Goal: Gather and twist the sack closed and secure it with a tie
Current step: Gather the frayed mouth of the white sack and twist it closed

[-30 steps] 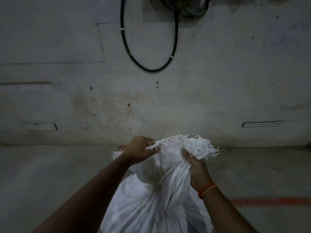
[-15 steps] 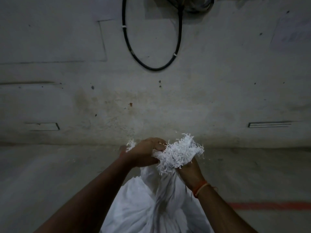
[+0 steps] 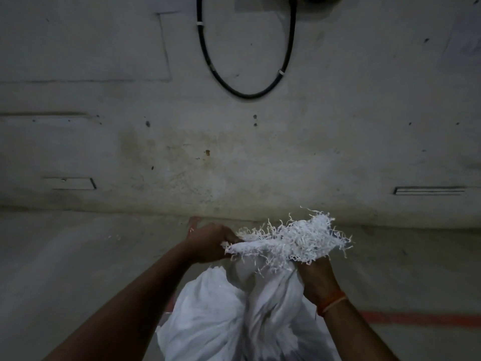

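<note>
A full white woven sack (image 3: 221, 316) stands on the floor right in front of me, its body bulging below my arms. Its frayed top edge (image 3: 289, 238) is bunched and spread sideways between my hands. My left hand (image 3: 208, 243) grips the left end of that frayed mouth. My right hand (image 3: 315, 277), with an orange thread on the wrist, is closed around the gathered neck just under the fringe. No tie shows anywhere in view.
A stained concrete wall (image 3: 234, 152) rises just beyond the sack, with a black cable loop (image 3: 247, 93) hanging on it. A red painted line (image 3: 416, 319) crosses the grey floor at the right. A reddish mark (image 3: 194, 222) sits at the wall's foot.
The frayed top, bunched upright before, now lies stretched sideways to the right. My right hand has shifted right and lower on the neck; my left hand stays on the left end.
</note>
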A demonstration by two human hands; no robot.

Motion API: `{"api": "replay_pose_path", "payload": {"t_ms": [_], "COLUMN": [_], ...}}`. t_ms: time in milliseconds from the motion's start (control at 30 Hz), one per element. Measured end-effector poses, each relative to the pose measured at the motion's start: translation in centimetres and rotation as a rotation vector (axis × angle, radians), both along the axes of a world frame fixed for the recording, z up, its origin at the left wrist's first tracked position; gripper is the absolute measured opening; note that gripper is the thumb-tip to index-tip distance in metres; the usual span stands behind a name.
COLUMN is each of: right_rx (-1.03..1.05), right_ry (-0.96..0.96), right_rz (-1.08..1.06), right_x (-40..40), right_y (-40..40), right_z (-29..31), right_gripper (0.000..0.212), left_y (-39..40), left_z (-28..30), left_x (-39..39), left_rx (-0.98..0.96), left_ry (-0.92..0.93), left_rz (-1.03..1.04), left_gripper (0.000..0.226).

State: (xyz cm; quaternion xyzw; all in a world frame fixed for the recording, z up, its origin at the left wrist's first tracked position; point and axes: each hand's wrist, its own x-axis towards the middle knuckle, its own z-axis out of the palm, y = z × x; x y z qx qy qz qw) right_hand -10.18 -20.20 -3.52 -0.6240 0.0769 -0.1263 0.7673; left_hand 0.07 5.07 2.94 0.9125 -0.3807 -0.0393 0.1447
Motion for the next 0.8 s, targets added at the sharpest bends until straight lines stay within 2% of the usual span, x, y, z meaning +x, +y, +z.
{"api": "replay_pose_path", "payload": {"t_ms": [33, 67, 133, 167, 200, 267, 367, 467, 533, 633, 733, 800], "right_rx": [0.016, 0.047, 0.201, 0.214, 0.213, 0.229, 0.239, 0.102, -0.011, -0.081, -0.106, -0.111], "right_ry": [0.017, -0.022, -0.071, -0.072, -0.08, -0.091, -0.064, -0.133, -0.153, -0.151, -0.171, -0.166], "right_rz": [-0.043, 0.02, 0.012, 0.024, -0.003, -0.024, 0.048, 0.06, 0.053, 0.045, 0.031, -0.003], "right_x": [-0.5, -0.7, -0.1, 0.3, 0.6, 1.1, 2.2, 3.8, 4.8, 5.7, 6.1, 6.1], "right_y": [0.5, 0.6, 0.4, 0.5, 0.6, 1.3, 2.3, 3.6, 4.5, 5.4, 5.7, 5.9], "right_z": [0.1, 0.2, -0.2, -0.2, -0.6, 0.1, 1.5, 2.8, 3.5, 4.3, 4.2, 4.1], "right_gripper": [0.03, 0.039, 0.083, 0.102, 0.109, 0.104, 0.093, 0.044, 0.043, 0.05, 0.057, 0.053], "left_y": [0.1, 0.1, -0.4, -0.8, -1.3, -2.2, -3.1, -4.0, -4.6, -5.0, -4.8, -4.6], "left_z": [0.0, 0.3, 1.0, 1.8, 2.7, 4.0, 5.3, 6.5, 6.6, 5.9, 4.9, 4.4], "left_x": [0.4, 0.7, 1.4, 1.4, 1.5, 2.0, 2.9, 3.0, 3.1, 4.1, 4.8, 4.3], "left_rx": [-0.036, -0.065, -0.146, -0.202, -0.247, -0.303, -0.252, -0.197, -0.158, -0.094, -0.114, -0.152], "left_ry": [-0.014, -0.039, -0.074, -0.082, -0.075, -0.095, -0.12, -0.155, -0.167, -0.285, -0.308, -0.314], "left_rz": [0.034, 0.06, 0.09, 0.116, 0.141, 0.116, 0.023, -0.042, -0.076, -0.096, -0.07, -0.05], "left_gripper": [0.03, 0.03, 0.025, 0.023, 0.022, 0.021, 0.022, 0.028, 0.031, 0.009, 0.033, 0.025]}}
